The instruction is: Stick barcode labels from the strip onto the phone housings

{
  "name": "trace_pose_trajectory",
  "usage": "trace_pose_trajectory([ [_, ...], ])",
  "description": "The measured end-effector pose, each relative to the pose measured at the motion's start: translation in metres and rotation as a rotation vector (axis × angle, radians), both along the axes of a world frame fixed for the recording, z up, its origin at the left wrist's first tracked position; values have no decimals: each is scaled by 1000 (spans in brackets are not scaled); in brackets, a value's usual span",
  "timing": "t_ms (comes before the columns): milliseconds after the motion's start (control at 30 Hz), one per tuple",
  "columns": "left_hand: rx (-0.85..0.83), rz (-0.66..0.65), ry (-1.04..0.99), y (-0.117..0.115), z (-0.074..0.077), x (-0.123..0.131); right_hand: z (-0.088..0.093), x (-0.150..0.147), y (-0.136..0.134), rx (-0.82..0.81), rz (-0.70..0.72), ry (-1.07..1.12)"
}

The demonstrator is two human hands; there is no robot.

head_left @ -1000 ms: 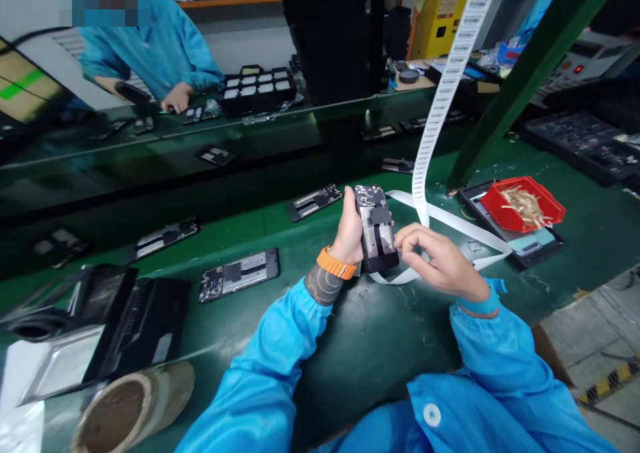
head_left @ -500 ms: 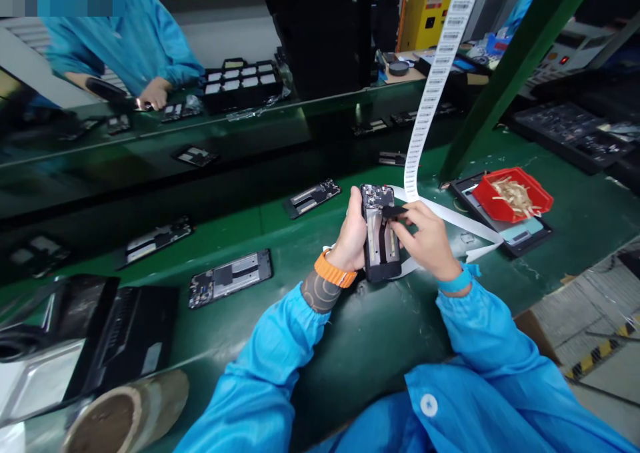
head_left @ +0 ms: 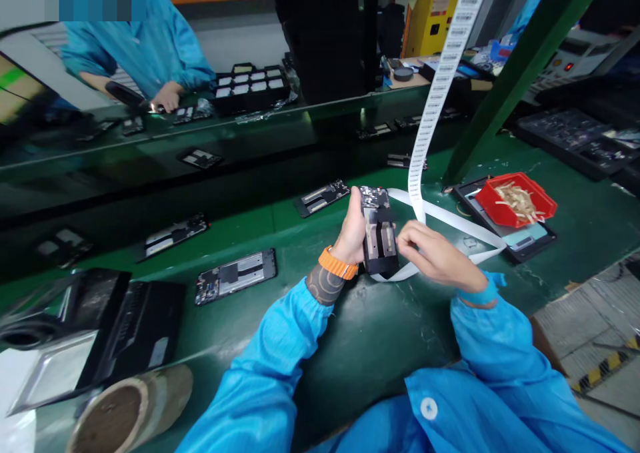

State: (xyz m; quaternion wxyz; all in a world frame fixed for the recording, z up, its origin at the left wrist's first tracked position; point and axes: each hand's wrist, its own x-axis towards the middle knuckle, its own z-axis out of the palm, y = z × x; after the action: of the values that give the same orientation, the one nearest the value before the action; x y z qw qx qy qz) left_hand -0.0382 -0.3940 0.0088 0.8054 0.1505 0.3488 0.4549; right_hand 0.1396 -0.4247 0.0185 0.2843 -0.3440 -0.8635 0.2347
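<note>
Left hand gripped a phone frame; right hand touched its edge, grip unclear; one-handed hold risked dropping it.

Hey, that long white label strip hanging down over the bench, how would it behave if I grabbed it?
Probably floppy: the label strip hangs slack from above and loops on the green table. Likely very light, being a thin ribbon. It may twist or crease easily, since it folds over itself beside the right hand.
</note>
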Motion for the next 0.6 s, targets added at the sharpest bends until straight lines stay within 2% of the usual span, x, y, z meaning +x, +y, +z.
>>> trace_pose_trajectory([
  [67, -3, 4, -4, 3, 1, -4, 10, 1, -7, -53, 37, 101],
  [133, 38, -6, -32, 3, 3, -6, 9, -4, -7, -4, -13, 107],
  [233, 81, -46, -81, 0, 5, -4, -9, -16, 0, 109, -120, 44],
  [367, 71, -101, -123, -5, 7, 0, -30, -22, 11, 219, -337, 172],
  [600, 26, -165, -17, -14, 11, 5, -19, -10, 18, 139, -336, 187],
])
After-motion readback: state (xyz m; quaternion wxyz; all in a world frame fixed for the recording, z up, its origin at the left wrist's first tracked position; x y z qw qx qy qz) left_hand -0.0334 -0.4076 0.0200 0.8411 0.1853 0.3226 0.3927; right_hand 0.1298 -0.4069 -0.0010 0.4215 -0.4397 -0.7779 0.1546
